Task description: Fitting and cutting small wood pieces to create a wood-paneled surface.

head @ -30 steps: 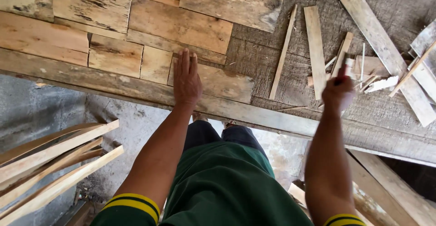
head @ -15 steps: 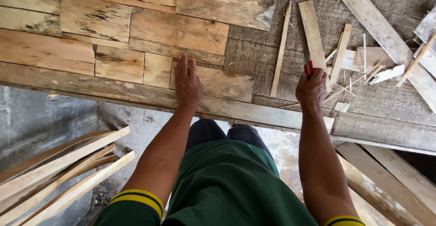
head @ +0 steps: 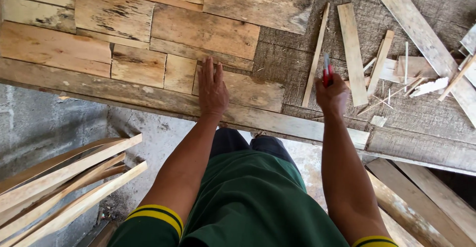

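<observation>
My left hand (head: 212, 89) lies flat, fingers together, on a small wooden piece (head: 258, 92) at the lower right of a patchwork of flat wooden pieces (head: 148, 33) on the grey worktable (head: 377, 38). My right hand (head: 332, 95) is closed around a thin red tool (head: 327, 71) that points away from me, held just above the table to the right of the patchwork. A narrow wooden strip (head: 315, 56) lies just left of that hand, and a wider short slat (head: 351, 53) just right of it.
Loose slats, splinters and offcuts (head: 411, 73) litter the right of the table, with a long plank (head: 421, 33) slanting across them. A long board (head: 148, 95) edges the table's near side. Pale strips (head: 64, 182) lean at lower left; planks (head: 426, 202) lie at lower right.
My right hand has moved left from the offcuts at the right toward the patchwork, carrying the red tool. My left hand has stayed flat on the wood.
</observation>
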